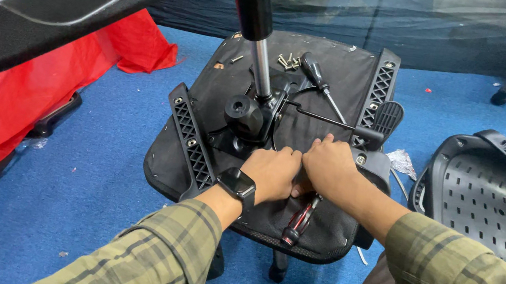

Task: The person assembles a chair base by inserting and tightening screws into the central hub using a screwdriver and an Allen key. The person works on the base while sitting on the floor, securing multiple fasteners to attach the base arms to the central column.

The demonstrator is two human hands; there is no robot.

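Your plaid sleeves enter from the lower frame. Your left hand (272, 173), wearing a black watch (237, 184), and your right hand (330, 166) press together at centre on the upturned seat base (341, 74), fingers curled downward; whether they grip anything cannot be told. Just below them lies a red-handled screwdriver (299, 221). Farther up, the gas cylinder (257, 18) rises from the mechanism, with loose screws (288, 61) near the top edge. At right rests a perforated black backrest (498, 206).
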